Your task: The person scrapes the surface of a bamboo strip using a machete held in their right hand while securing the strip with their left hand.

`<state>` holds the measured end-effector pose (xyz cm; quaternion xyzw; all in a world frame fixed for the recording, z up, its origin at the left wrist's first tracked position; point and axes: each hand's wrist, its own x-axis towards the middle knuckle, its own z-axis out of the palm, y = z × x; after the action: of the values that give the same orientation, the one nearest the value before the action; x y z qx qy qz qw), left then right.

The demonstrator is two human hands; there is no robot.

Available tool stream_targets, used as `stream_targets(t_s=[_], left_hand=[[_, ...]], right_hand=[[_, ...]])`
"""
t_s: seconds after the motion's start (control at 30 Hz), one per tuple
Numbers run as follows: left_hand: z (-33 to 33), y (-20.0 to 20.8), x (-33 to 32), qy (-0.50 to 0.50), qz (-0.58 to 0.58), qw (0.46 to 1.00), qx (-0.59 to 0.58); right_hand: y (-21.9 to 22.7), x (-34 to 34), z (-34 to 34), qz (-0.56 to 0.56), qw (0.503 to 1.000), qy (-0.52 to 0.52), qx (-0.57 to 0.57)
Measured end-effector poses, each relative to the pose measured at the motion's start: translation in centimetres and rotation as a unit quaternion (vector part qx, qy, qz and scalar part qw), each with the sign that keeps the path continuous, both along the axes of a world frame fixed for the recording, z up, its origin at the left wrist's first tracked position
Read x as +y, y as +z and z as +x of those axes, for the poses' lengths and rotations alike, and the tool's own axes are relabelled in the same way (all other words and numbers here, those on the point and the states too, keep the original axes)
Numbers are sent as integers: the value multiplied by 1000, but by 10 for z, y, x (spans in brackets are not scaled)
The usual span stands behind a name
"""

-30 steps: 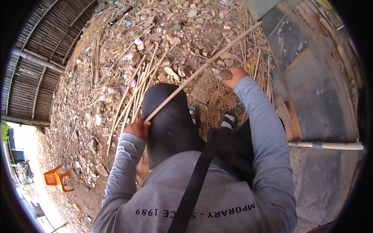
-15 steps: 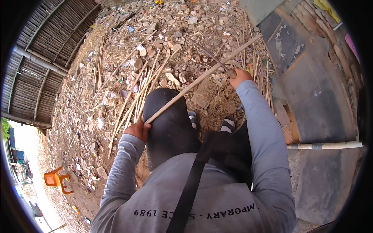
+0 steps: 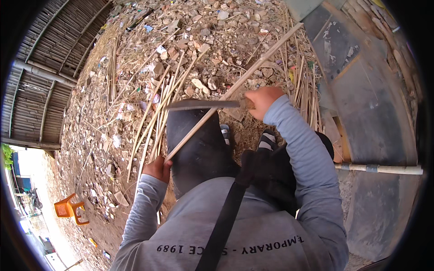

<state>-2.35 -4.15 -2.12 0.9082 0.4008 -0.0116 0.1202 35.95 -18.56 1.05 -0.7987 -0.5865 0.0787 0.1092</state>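
Note:
A long pale bamboo strip (image 3: 262, 61) slants from lower left to upper right across my raised left knee. Its near end is gripped by my left hand (image 3: 157, 169), fingers closed. My right hand (image 3: 264, 102) is wrapped round the short handle of a long dark-bladed knife (image 3: 203, 105). The blade points left and crosses over the strip above the knee; whether it touches the strip I cannot tell. Beside the left knee, several split bamboo strips (image 3: 156, 113) lie on the ground.
Broken brick and stone rubble (image 3: 208, 40) covers the ground. More bamboo strips (image 3: 305, 90) lie to the right, beside dark sheets (image 3: 373, 113) with a pale pole (image 3: 384, 169) across them. An orange plastic chair (image 3: 68, 208) stands at left, below a slatted bamboo wall (image 3: 49, 67).
My right hand has drawn in toward me and left, and the knife's blade has swung round from pointing away to pointing left across the strip. The strip's far end has risen slightly in view.

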Motion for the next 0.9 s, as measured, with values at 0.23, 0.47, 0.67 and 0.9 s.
stream_targets(t_s=[0.23,0.47,0.67,0.9], left_hand=[[-1,-18,-6,25,31,999,-17],[-6,-25,-4,23,12,999,-35],[1,-25,-2,24,7,999,-33],[4,-26,-9,47,-18,998,-38]], right_hand=[[-21,7,14,27,995,-91,43],[-21,8,-14,-17,997,-68,28],[-27,12,-8,53,994,-93,6],[-35,7,-12,48,997,-57,9]])
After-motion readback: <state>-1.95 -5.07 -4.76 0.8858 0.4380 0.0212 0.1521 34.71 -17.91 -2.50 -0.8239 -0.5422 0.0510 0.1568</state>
